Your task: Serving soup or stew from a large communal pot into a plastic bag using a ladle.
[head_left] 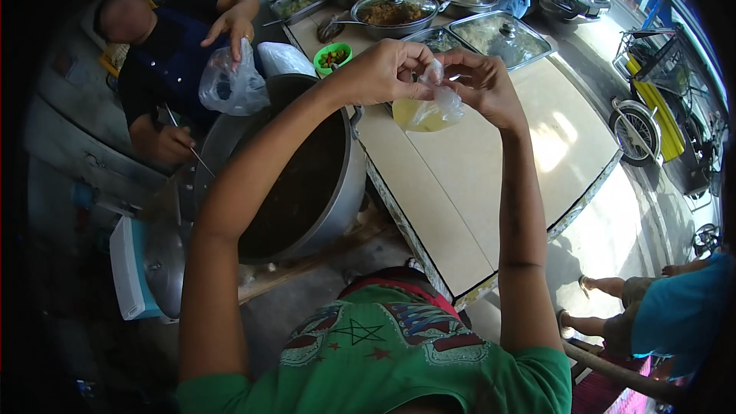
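Note:
Both my hands meet above the tiled counter (pixel 460 184). Between them hangs a clear plastic bag of yellowish liquid (pixel 422 117), its top gathered and twisted. My left hand (pixel 397 72) pinches the gathered neck from the left side. From the right, my right hand (pixel 480 86) grips the same neck with its fingertips. The exact hold of each finger is partly hidden by the plastic. Just behind the bag stand a glass-lidded rectangular tray (pixel 491 40) and a lidded pan of brown food (pixel 394 14). A green bowl of small peppers or fruits (pixel 333 57) sits left of my left hand.
A large aluminium pot (pixel 345 201) of dark liquid stands left, partly under my left forearm. Beyond it a co-worker (pixel 167 63) holds a plastic bag (pixel 233 83) and a metal utensil in the pot. More lidded dishes fill the counter's back. People and vehicles are at right.

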Demonstrator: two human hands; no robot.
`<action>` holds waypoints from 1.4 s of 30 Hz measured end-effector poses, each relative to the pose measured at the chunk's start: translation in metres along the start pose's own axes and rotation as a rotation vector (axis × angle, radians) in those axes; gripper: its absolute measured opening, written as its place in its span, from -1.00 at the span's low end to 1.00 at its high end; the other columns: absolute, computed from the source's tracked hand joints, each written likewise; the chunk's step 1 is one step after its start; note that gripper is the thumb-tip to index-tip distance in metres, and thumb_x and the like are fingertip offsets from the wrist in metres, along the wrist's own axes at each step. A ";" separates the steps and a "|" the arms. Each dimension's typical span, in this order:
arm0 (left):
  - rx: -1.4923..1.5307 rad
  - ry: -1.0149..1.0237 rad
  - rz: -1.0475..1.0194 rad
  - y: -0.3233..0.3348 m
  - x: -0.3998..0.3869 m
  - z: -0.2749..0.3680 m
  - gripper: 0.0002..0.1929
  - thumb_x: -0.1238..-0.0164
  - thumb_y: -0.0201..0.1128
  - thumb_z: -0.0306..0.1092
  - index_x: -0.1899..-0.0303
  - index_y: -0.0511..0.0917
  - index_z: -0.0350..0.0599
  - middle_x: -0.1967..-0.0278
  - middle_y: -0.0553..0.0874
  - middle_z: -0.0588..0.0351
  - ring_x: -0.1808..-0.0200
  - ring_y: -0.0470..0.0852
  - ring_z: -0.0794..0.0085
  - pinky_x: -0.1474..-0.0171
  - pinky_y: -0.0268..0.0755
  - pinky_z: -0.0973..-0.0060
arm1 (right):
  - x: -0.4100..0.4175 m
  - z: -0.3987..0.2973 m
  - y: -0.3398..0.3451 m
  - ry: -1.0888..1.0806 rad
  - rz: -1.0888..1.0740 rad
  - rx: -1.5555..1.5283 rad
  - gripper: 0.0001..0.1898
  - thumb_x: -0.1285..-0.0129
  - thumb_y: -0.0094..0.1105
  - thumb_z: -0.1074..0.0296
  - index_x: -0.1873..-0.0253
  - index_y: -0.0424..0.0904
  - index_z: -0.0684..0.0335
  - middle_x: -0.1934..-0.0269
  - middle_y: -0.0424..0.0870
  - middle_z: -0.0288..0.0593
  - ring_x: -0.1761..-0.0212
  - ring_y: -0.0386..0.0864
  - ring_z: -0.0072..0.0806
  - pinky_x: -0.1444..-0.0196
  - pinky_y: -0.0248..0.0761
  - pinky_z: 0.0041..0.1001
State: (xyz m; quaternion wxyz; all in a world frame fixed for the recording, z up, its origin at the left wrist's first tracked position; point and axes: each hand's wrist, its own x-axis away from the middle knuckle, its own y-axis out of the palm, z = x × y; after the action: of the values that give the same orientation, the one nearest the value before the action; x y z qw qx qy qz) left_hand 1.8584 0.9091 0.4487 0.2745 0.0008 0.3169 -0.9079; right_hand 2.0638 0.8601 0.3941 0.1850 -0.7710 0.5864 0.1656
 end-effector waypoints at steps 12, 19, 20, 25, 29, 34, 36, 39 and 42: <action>0.168 -0.049 -0.038 -0.001 -0.003 -0.005 -0.68 -0.11 0.47 -0.45 0.17 0.48 -0.20 0.31 0.74 0.14 0.32 0.63 0.68 0.21 0.41 0.72 | 0.001 0.032 0.015 -0.041 0.084 -0.229 -0.94 -0.16 0.18 0.50 0.29 0.56 0.35 0.37 0.59 -0.38 0.34 0.48 -0.75 0.28 0.33 -0.68; -0.285 0.004 0.378 0.029 0.001 0.008 -0.75 -0.08 0.41 -0.47 0.16 0.63 -0.21 0.41 0.74 0.19 0.45 0.58 0.73 0.36 0.40 0.71 | -0.002 0.040 0.008 -0.052 0.112 -0.219 -0.94 -0.16 0.11 0.47 0.30 0.54 0.31 0.40 0.55 -0.41 0.39 0.41 -0.76 0.33 0.23 -0.69; -0.511 0.062 0.466 0.033 0.001 0.012 -0.75 -0.07 0.40 -0.48 0.16 0.66 -0.18 0.42 0.73 0.19 0.49 0.56 0.74 0.41 0.39 0.71 | -0.003 0.038 0.008 -0.055 0.107 -0.221 -0.94 -0.16 0.11 0.47 0.30 0.54 0.31 0.40 0.55 -0.41 0.39 0.41 -0.76 0.33 0.23 -0.69; -0.682 0.293 0.649 0.031 -0.005 0.010 -0.75 -0.08 0.36 -0.51 0.15 0.68 -0.13 0.43 0.71 0.13 0.54 0.59 0.58 0.39 0.48 0.62 | -0.005 0.024 0.018 -0.188 0.227 -0.054 -0.92 -0.19 0.13 0.47 0.29 0.53 0.35 0.42 0.53 -0.39 0.36 0.42 -0.73 0.31 0.27 -0.67; -0.735 0.339 0.644 0.024 -0.010 0.008 -0.86 -0.11 0.30 -0.46 0.26 0.58 -0.15 0.41 0.69 0.05 0.38 0.70 0.23 0.31 0.54 0.33 | 0.000 0.009 0.022 -0.232 0.263 0.090 -0.87 -0.19 0.22 0.44 0.28 0.54 0.39 0.40 0.55 -0.36 0.36 0.43 -0.70 0.28 0.30 -0.66; -0.519 0.229 0.565 0.016 -0.005 0.000 -0.85 -0.09 0.26 -0.56 0.30 0.48 -0.18 0.47 0.63 0.05 0.43 0.67 0.28 0.37 0.48 0.41 | 0.006 -0.002 0.021 -0.164 0.209 -0.003 -0.84 -0.25 0.26 0.45 0.14 0.64 0.41 0.33 0.62 -0.32 0.33 0.53 -0.66 0.29 0.38 -0.65; -0.476 0.250 0.500 0.018 -0.005 0.000 -0.85 -0.09 0.21 -0.61 0.30 0.47 -0.20 0.49 0.61 0.05 0.46 0.65 0.32 0.40 0.43 0.45 | 0.002 0.003 0.019 -0.110 0.256 -0.083 -0.86 -0.26 0.26 0.46 0.15 0.66 0.41 0.33 0.63 -0.32 0.35 0.54 -0.66 0.30 0.40 -0.64; -0.447 0.152 0.437 0.017 -0.002 -0.002 -0.84 -0.07 0.15 -0.70 0.32 0.44 -0.25 0.44 0.56 0.15 0.39 0.52 0.60 0.27 0.43 0.61 | -0.002 0.005 0.016 -0.042 0.266 -0.140 -0.87 -0.24 0.27 0.46 0.20 0.68 0.41 0.35 0.65 -0.31 0.39 0.55 -0.68 0.32 0.42 -0.64; -0.472 0.109 0.374 0.018 -0.001 -0.001 -0.84 -0.10 0.15 -0.70 0.30 0.44 -0.26 0.42 0.58 0.16 0.35 0.56 0.59 0.24 0.45 0.61 | -0.004 0.009 0.012 -0.009 0.264 -0.027 -0.88 -0.19 0.28 0.48 0.25 0.68 0.42 0.41 0.67 -0.30 0.43 0.55 -0.71 0.32 0.43 -0.65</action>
State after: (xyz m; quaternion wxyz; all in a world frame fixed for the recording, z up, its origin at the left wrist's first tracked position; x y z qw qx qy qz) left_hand 1.8683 0.8985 0.4379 0.4119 0.0442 0.5276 -0.7416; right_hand 2.0505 0.8646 0.3869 0.1538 -0.6888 0.6797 0.1997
